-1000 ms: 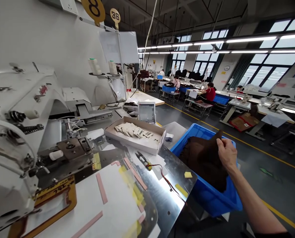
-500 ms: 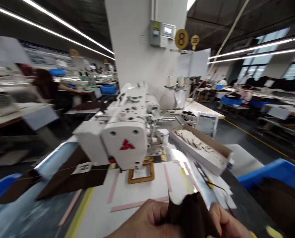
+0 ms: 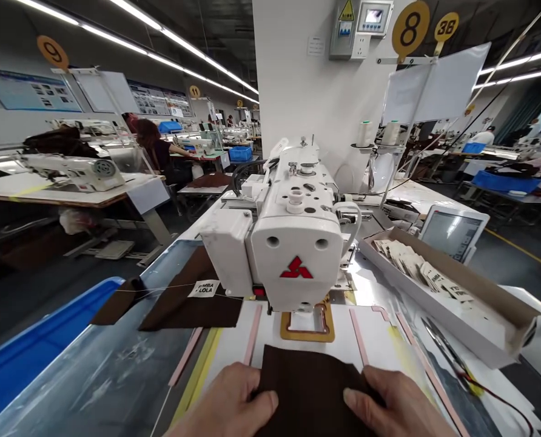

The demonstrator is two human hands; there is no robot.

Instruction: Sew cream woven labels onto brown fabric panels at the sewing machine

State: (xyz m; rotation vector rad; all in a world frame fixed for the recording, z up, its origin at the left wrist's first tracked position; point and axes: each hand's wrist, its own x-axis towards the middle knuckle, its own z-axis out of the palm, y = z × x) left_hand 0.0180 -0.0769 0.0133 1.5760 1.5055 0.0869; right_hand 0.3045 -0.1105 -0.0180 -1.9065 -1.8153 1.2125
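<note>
We see a matte dark-brown fabric piece (image 3: 309, 388) with a slightly wavy top edge, above the near part of a smooth white panel (image 3: 377, 334), before a glossy white sewing machine (image 3: 293, 240) and its flat amber rectangular frame (image 3: 307, 335). Left hand (image 3: 236, 400) and right hand (image 3: 395, 397) each close a grip on the fabric's sides. Bunched half a second ago, it now spreads smooth. We lose its lower edge below the view; fingertips beneath it are hidden, and we cannot tell whether it touches the panel.
</note>
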